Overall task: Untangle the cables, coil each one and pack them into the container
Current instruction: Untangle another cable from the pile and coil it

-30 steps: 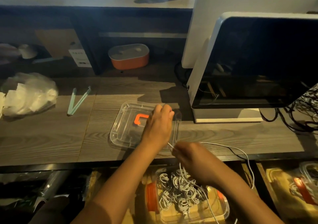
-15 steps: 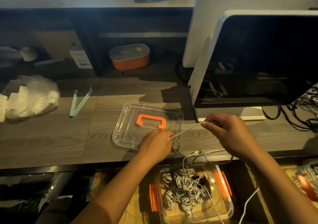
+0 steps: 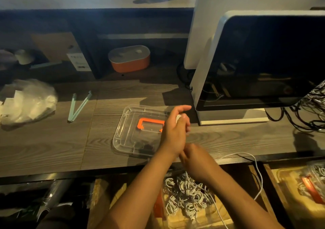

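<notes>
A white cable (image 3: 253, 160) runs from my hands in a loop over the table's front edge and hangs down to the right. My left hand (image 3: 175, 130) is raised over the right side of the clear lid with an orange handle (image 3: 130, 133), thumb out, and a white bit of the cable shows between its fingers. My right hand (image 3: 195, 160) is closed just below my left wrist, with the cable coming out of its right side. Below the table edge, the clear container with orange clips (image 3: 159, 206) holds several coiled white cables (image 3: 186, 197).
A white-framed monitor (image 3: 263, 61) stands at the right with dark tangled cables (image 3: 309, 112) beside its base. An orange box (image 3: 129, 60), a green V-shaped clip (image 3: 79, 106) and a plastic bag (image 3: 26, 100) lie to the left. A second container of cables (image 3: 309, 183) sits at lower right.
My right hand came back down and left from near the monitor base to my left wrist. My left hand rose over the lid's right side. The cable's slack now loops at the right.
</notes>
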A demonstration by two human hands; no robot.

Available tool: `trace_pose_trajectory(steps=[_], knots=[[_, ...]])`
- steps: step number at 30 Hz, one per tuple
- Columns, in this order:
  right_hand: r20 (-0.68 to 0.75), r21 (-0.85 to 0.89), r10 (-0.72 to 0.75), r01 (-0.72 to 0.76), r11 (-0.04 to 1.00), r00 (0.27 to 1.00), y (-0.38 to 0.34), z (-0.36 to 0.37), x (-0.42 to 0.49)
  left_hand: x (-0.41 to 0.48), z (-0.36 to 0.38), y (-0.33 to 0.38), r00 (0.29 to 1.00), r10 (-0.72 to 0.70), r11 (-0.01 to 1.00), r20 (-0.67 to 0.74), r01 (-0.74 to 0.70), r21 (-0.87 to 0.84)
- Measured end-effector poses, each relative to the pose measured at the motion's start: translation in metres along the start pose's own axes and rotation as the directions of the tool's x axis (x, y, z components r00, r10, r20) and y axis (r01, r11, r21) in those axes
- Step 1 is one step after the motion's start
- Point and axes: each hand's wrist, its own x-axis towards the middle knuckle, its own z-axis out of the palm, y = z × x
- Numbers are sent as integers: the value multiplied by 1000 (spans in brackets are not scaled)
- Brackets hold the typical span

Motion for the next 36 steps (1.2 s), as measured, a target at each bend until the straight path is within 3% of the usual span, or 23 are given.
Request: trace_pose_trajectory(steps=[1,3,4,7,11,15,18,20,26,28,31,33,36], knots=[[29,-12,-14,15,1000,999,-3,2,-1,2,2,-3,994,106,980,-38,-98,171],[47,-38,-55,56,998,997,-9,3,-4,8,-1,-9,947,322,823,-13,-274,497],[44,-45,-77,79,996,996,-10,0,-5,12,-4,-11,932,362,724,29,-301,621],[66,-48,-97,101,994,993,-10,-16,-8,18,-19,-9,946,305,511,115,-264,818],[41,-80,-86,89,993,995,-5,-35,-11,19,-35,-12,978,164,414,127,-185,891],[-72,54,-29,33,998,997,3,-53,-12,13,-45,-16,981,25,390,193,-187,901],[19,-139,-72,74,988,997,4,-66,-14,4,-50,-22,975,-95,335,202,-160,928],[83,-219,-66,83,972,994,4,-74,-14,-2,-52,-22,974,-107,362,200,-149,920],[-39,-15,4,-4,1000,999,11,-98,-8,-13,-47,-16,953,-136,326,270,-215,921],[-104,56,18,-12,998,994,14,-92,-4,-13,-45,-19,936,-196,497,291,-160,853],[-189,207,104,-63,976,976,25,-73,2,-17,-42,-18,890,-346,853,298,166,494],[-177,274,160,-108,956,971,31,-57,4,-20,-39,-13,850,-398,917,345,369,149],[-118,329,184,-136,934,976,32,-31,4,-18,-33,-4,873,-365,839,324,459,-291]])
